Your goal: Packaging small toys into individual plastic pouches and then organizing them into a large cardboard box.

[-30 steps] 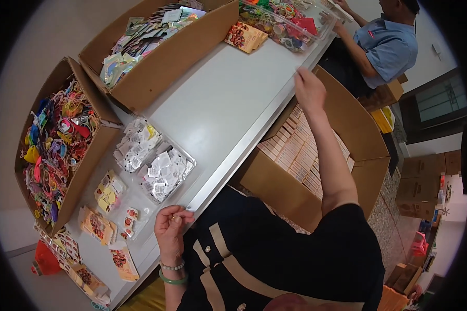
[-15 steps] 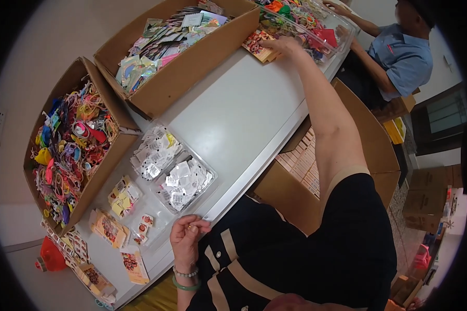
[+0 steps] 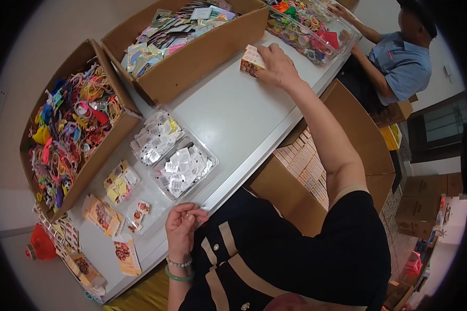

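My right hand (image 3: 279, 67), arm stretched across the table, grips a small block of yellow-and-white printed cartons (image 3: 252, 61) at the far side. How many cartons it holds cannot be told. At the table's near edge, my left hand (image 3: 181, 225) is closed, its thumb pressed to the curled fingers; anything between them is too small to make out. Just beyond it lies a clear plastic tray (image 3: 213, 165) with two heaps of small silver-white packets (image 3: 184, 168). Flat yellow printed cartons (image 3: 104, 215) and a few small picture pieces (image 3: 139, 213) lie left of it.
Two large cardboard boxes line the table's far side, one with colourful trinkets (image 3: 75, 135), one with shiny cards (image 3: 179, 33). A clear bin (image 3: 308, 41) of trinkets stands beside a co-worker (image 3: 402, 62). Below the table edge, an open box holds rows of small cartons (image 3: 303, 160).
My right hand has drawn back from beside the clear bin and now holds the cartons together as a block. My left hand stays at the edge; the view has shifted slightly.
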The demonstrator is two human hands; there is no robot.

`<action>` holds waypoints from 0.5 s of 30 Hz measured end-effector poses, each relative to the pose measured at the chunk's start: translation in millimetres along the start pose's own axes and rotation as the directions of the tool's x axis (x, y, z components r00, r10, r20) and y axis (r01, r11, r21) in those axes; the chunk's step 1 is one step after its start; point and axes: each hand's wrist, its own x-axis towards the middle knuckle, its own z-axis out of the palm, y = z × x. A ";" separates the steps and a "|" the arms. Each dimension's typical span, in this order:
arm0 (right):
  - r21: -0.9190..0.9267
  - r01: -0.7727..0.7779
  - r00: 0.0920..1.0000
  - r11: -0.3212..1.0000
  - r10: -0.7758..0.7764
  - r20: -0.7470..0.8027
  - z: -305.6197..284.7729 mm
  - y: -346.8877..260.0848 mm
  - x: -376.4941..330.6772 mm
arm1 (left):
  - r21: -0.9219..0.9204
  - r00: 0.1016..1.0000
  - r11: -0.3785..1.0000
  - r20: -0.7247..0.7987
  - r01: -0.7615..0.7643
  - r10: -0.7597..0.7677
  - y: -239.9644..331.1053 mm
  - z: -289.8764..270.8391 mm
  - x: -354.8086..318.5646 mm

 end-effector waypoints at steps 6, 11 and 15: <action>-0.041 -0.063 0.998 0.997 0.062 -0.011 4.3 -6.3 1.1 | 0.049 1.000 0.999 -0.026 0.011 -0.010 0.1 1.5 -0.1; -0.171 -0.154 0.970 0.973 0.182 0.163 -17.4 -37.0 -19.0 | 0.082 0.999 0.996 0.009 -0.046 0.045 -1.5 -0.3 3.8; 0.037 -0.248 0.939 0.968 0.231 0.255 -41.0 -41.0 -33.2 | 0.136 0.999 0.990 -0.034 -0.028 0.033 0.5 3.1 2.4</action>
